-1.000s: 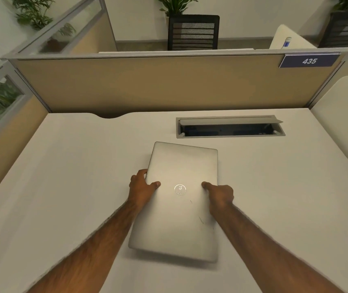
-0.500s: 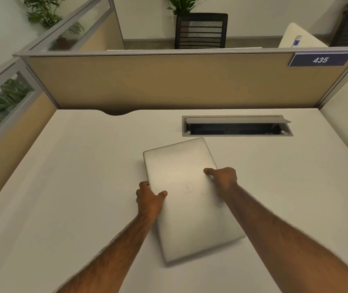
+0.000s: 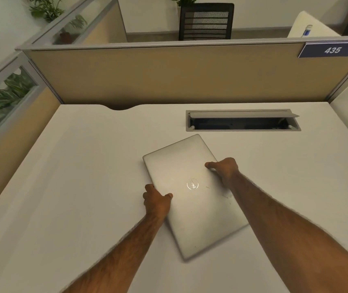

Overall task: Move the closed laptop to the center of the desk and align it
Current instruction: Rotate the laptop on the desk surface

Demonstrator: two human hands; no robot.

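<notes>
A closed silver laptop (image 3: 187, 176) with a round logo on its lid lies flat on the white desk (image 3: 84, 176), near the middle. It is skewed, its far end turned to the left. My left hand (image 3: 157, 200) grips its left long edge, thumb on the lid. My right hand (image 3: 225, 169) grips the right long edge further back, thumb on the lid too. My right forearm covers the laptop's near right corner.
An open cable tray (image 3: 243, 121) is sunk into the desk just behind the laptop. Tan partition walls (image 3: 169, 77) close the back and left; a curved notch (image 3: 119, 107) cuts the desk's back edge. A black chair (image 3: 206, 22) stands beyond.
The laptop has turned counter-clockwise on the desk, from nearly straight to clearly skewed. My left hand came toward me along its edge and my right hand went away from me.
</notes>
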